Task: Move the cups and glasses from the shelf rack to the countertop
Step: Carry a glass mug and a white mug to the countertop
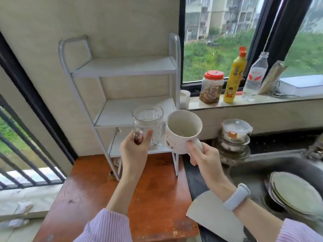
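Gripping glass [148,126] and mug [181,131].

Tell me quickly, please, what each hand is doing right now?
Left hand: closed around the clear glass, held up.
Right hand: closed on the handle of the white mug, held up.

Single head-worn view, wide-angle, looking forward and down from standing height. Faces corner: white shelf rack [122,95] centre, window [244,41] upper right, sink [262,165] lower right. Wooden counter [132,198] close below, both forearms entering from bottom edge (near lens, large). Straight lines bow at frame edges. No second view.
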`<state>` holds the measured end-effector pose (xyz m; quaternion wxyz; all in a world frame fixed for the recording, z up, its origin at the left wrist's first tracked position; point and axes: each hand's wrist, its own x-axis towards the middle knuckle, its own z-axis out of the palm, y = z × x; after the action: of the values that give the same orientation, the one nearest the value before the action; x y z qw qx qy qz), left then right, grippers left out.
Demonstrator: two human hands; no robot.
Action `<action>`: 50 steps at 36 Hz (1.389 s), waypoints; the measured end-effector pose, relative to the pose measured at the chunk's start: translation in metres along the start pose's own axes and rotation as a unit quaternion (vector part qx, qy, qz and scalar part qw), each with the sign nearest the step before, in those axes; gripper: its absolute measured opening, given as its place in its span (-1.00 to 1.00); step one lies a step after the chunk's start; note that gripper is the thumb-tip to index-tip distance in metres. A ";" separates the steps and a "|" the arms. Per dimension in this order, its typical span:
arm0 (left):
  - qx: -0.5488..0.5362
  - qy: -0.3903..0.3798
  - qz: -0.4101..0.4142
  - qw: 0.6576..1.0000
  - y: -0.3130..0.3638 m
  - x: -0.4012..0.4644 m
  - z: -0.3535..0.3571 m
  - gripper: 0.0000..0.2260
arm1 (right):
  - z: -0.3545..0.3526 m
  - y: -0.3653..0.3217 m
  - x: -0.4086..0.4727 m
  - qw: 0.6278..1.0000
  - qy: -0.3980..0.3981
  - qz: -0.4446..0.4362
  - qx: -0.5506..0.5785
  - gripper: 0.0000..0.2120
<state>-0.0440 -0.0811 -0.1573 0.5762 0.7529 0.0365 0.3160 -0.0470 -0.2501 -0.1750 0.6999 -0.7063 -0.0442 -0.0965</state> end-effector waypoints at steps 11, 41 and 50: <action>-0.025 -0.144 0.014 0.989 0.059 -0.145 0.143 -0.55 | -0.214 0.016 -0.101 0.983 0.171 0.022 -0.065 -0.58; -0.243 -0.683 0.074 0.685 0.366 -0.630 0.639 -0.60 | -0.769 -0.047 -0.405 0.686 0.696 0.131 -0.166 -0.64; -0.194 -0.763 0.067 0.613 0.410 -0.745 0.769 -0.65 | -0.898 -0.042 -0.441 0.596 0.769 0.184 -0.144 -0.62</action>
<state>-0.3666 -1.1792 -0.2195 0.5058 0.5935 -0.5286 -0.3355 -0.5533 -1.1124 -0.2198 0.3668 -0.4554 0.6553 -0.4781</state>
